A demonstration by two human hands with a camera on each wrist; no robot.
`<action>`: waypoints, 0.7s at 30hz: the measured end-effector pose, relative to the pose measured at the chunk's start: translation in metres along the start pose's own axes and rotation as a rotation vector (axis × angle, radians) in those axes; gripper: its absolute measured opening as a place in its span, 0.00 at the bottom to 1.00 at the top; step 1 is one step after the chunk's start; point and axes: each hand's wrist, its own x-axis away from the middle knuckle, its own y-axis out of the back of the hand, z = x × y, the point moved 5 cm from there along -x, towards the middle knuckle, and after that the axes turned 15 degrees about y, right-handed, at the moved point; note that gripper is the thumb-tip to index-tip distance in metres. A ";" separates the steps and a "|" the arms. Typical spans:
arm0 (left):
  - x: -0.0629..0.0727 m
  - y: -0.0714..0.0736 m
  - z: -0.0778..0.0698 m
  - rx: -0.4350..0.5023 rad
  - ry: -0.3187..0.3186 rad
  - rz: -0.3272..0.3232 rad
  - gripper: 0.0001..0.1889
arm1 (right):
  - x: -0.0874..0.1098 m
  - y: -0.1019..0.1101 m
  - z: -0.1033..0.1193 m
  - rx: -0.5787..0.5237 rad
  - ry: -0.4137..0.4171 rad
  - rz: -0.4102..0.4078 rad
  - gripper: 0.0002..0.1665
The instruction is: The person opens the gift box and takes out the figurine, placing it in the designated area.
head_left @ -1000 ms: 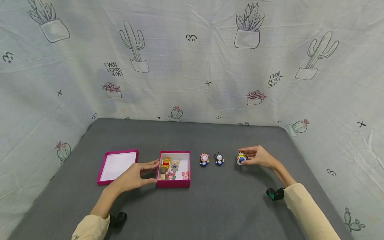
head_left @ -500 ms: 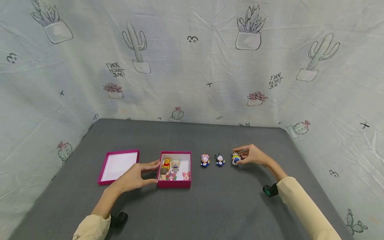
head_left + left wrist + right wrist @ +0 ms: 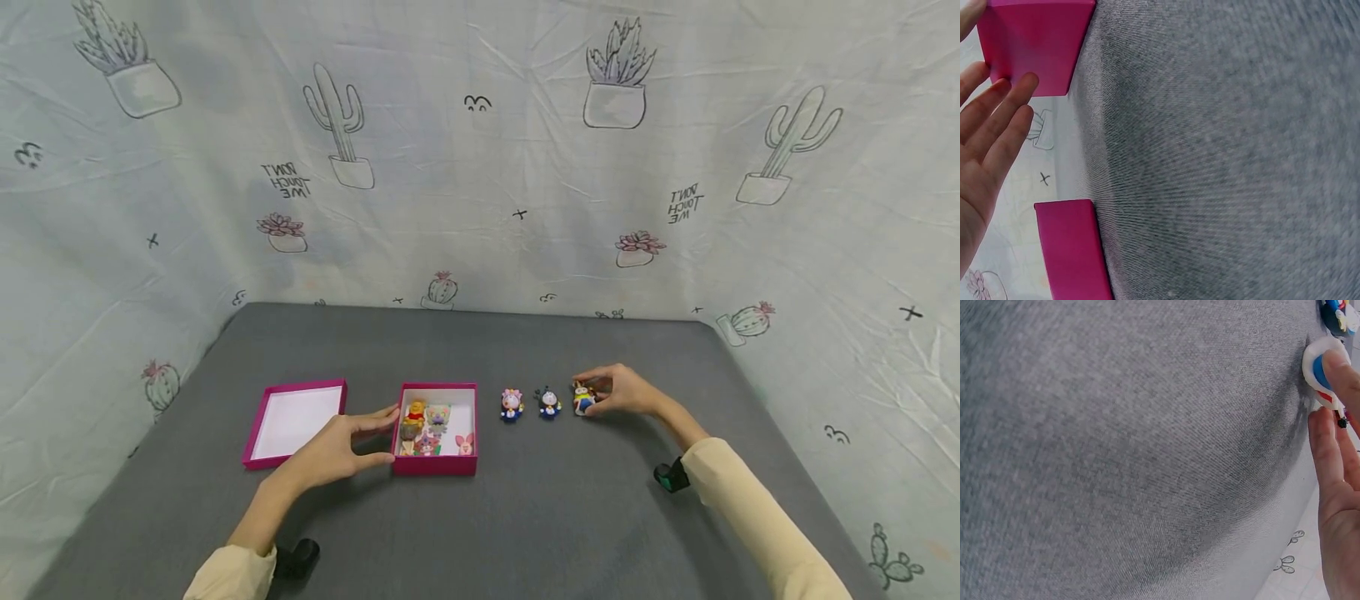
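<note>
My left hand (image 3: 330, 450) touches the left side of a magenta box (image 3: 435, 465) with its fingers fairly straight, the thumb at the box's near corner. In the left wrist view its fingertips lie against the magenta wall (image 3: 1035, 50). At the right, my right hand (image 3: 626, 392) pinches a small figurine (image 3: 582, 399) in yellow, blue and white between thumb and fingers. Its white and blue base (image 3: 1317, 372) shows in the right wrist view, low over the cloth. Left of it stand a black-and-white figurine (image 3: 549, 404) and a pink-topped figurine (image 3: 512, 406).
Inside the box lie several small figures, among them a yellow bear (image 3: 415, 414) and a pink one (image 3: 465, 444). A magenta lid (image 3: 296, 421), white inside, lies left of the box. Grey cloth (image 3: 525, 525) covers the table; a printed curtain (image 3: 465, 167) hangs around it.
My right hand has moved left with the figurine, bringing it beside the black-and-white one and turning it upright. The left hand has kept its place at the box.
</note>
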 end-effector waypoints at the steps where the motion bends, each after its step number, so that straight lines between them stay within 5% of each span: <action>1: 0.000 0.000 0.000 0.003 -0.001 -0.001 0.39 | -0.001 0.000 0.000 0.010 -0.003 0.005 0.34; 21: 0.000 -0.001 0.002 0.022 -0.016 0.010 0.39 | 0.000 -0.002 -0.001 0.014 -0.029 0.039 0.33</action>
